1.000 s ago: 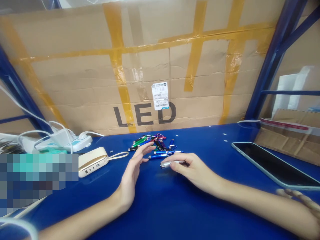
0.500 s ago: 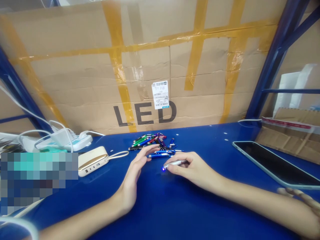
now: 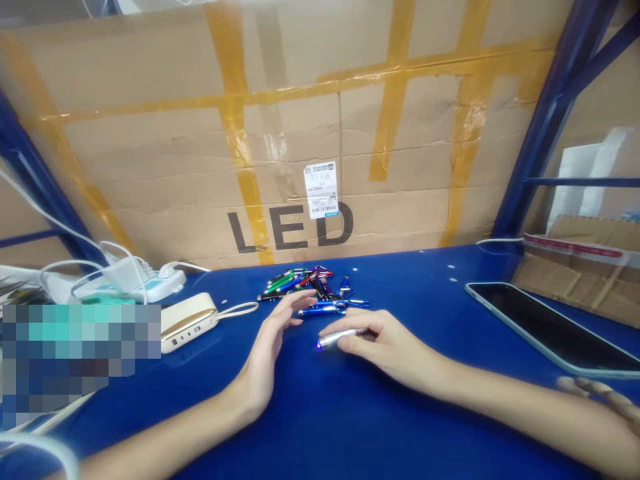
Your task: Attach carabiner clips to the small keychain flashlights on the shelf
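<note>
Currently, the silver penlight [image 3: 336,339] is near the middle of the scene, its tip pointing left and glowing blue-violet. Your right hand [image 3: 395,340] is clamped on its rear part, thumb on the near side; whether the penlight touches the bench [image 3: 350,413] is hard to tell. Just left, your left hand [image 3: 261,363] has its grip apart, fingers stretched out, holding nothing.

Beyond your fingers lie blue penlights [image 3: 321,311], then a mixed heap of penlights [image 3: 287,283] in green, red, black and other colours. As far as you can judge, the one you hold is switched on, while the rest lie unheld with no visible glow; no separate finished group shows, so how many remain is unclear.

Farther out, a cream device [image 3: 189,323] with a strap sits left, a phone [image 3: 545,327] right, and a taped cardboard box [image 3: 175,173] at the far side.
</note>
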`<state>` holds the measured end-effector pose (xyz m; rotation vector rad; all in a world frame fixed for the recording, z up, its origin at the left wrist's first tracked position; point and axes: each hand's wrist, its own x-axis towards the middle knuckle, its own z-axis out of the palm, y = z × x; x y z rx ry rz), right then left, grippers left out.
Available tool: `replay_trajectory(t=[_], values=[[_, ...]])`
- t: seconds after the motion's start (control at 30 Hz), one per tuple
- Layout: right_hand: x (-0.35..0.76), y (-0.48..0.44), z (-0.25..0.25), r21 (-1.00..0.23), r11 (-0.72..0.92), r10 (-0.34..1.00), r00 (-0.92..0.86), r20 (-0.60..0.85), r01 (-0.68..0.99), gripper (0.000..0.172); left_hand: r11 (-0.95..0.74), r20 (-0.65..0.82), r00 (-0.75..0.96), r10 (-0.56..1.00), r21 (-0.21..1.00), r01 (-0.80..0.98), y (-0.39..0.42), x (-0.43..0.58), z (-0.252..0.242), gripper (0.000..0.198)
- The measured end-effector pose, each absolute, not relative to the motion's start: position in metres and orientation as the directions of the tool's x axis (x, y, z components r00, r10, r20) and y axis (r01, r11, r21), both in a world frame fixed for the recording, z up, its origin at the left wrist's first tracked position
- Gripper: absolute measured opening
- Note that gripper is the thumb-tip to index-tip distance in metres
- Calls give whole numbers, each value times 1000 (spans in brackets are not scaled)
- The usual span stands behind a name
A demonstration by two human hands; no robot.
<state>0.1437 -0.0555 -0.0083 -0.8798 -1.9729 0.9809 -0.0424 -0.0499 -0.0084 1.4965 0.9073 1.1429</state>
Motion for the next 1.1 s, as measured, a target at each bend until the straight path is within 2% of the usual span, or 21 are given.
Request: replay_trajectory(t=[0.4,0.87,1.1], values=[[144,-55,-9,-827,458,858,-404,317,326,30,-238,234,292,927,971,-23,-46,-44,-10,41],[145,-54,-8,-818,432,891,-321,322,379,22,-211,215,295,931,976,-44,-48,-43,-10,38],[144,-55,-10,-821,462,845,-447,294,335,25,-226,225,294,929,974,-32,-49,-42,-10,40]])
